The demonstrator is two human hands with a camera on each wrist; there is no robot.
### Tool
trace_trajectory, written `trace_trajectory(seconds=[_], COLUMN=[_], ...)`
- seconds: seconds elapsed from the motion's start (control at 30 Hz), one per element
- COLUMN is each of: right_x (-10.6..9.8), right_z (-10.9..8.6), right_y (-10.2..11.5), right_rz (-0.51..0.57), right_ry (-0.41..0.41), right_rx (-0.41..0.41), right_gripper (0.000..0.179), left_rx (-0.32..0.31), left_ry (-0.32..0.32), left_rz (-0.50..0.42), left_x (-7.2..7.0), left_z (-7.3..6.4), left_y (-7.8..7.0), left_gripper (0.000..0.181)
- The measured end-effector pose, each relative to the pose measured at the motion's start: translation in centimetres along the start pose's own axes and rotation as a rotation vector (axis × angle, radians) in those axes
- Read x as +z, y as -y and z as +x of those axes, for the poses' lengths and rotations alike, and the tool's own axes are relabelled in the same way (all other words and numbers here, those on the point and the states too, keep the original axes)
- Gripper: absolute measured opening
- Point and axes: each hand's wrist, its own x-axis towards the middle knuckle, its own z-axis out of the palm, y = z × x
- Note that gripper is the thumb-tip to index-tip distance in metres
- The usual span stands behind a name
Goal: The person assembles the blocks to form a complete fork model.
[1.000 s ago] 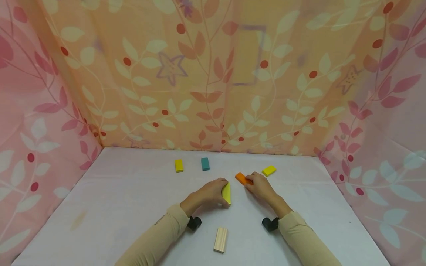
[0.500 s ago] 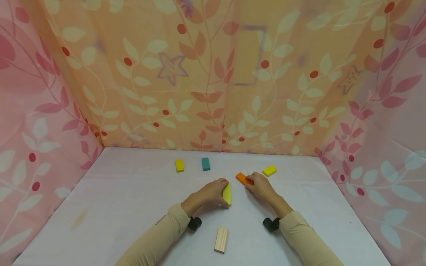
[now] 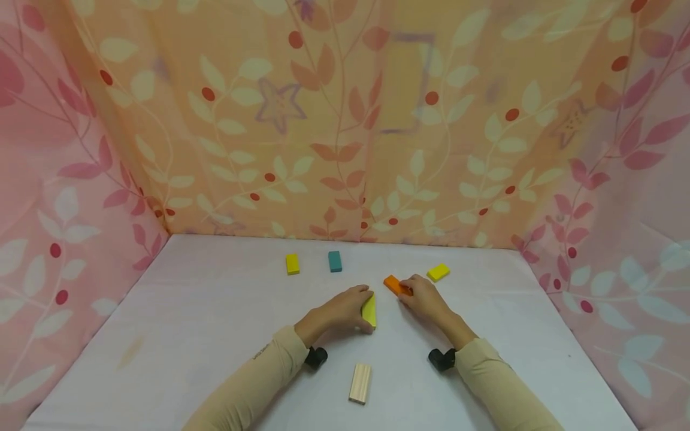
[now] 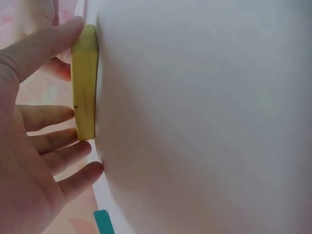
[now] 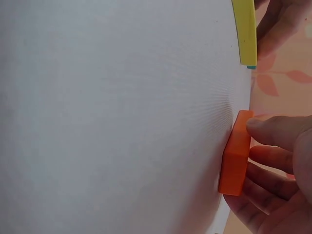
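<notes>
A long yellow block (image 3: 369,312) lies on the white tabletop, and my left hand (image 3: 341,310) grips it lengthwise. In the left wrist view the thumb is at one end of that yellow block (image 4: 85,90) and the fingers are near the other. To its right, my right hand (image 3: 427,300) pinches an orange block (image 3: 392,284) that rests on the table. The right wrist view has the thumb on the near top edge of the orange block (image 5: 237,156), with fingers on its far side. A small gap separates the two held blocks.
Toward the back lie a small yellow block (image 3: 292,264), a teal block (image 3: 335,261) and another yellow block (image 3: 438,272) at the right. A plain wooden block (image 3: 360,384) lies in front, between the forearms. Patterned cloth walls (image 3: 345,120) enclose the table on three sides.
The head view has tilted slightly, so everything sits a little higher in it. Both hands keep their holds, and no block has visibly moved on the table.
</notes>
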Motion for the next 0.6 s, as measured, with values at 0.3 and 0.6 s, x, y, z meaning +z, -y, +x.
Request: trace_trajectory(seconds=[0.3,0.6], right_x=[-0.32,-0.65], right_z=[-0.06,0.12], right_y=[0.31,0.31], right_rz=[-0.016,-0.028], right_ry=[0.015,0.023], right_rx=[0.046,0.018], right_gripper=[0.041,0.036], left_rx=[0.003,-0.002], left_ry=[-0.014,-0.021], left_rz=[0.009,0.019], left_x=[-0.37,-0.4], left_z=[-0.39,-0.64], left_y=[0.09,-0.03], left_gripper=[0.084,0.077])
